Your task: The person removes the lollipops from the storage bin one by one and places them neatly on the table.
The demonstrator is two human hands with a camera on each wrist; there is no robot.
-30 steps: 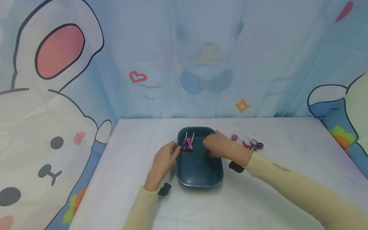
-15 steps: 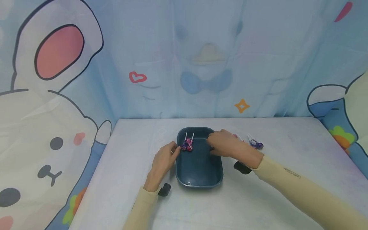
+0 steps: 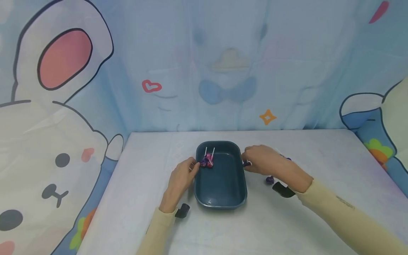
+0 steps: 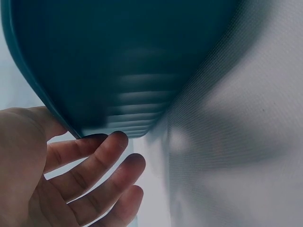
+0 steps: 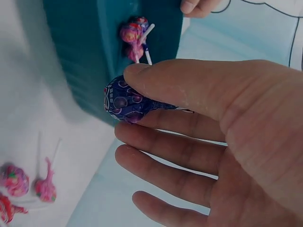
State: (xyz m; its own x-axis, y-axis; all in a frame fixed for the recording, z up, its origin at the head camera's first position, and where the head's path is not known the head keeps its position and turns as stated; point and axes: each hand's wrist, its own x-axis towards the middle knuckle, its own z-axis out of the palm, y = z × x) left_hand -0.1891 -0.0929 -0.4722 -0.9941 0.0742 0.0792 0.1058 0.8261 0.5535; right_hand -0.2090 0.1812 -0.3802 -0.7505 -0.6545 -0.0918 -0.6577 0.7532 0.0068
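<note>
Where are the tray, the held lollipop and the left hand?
Tray (image 3: 220, 186): head view, bare inside floor.
Held lollipop (image 5: 124, 101): right wrist view, wrapped head.
Left hand (image 3: 180, 175): head view, back of the hand.

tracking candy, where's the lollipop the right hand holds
In the right wrist view, the dark blue-wrapped lollipop is pinched in the right hand; the head view puts it by the right rim of the blue-green tray.
</note>
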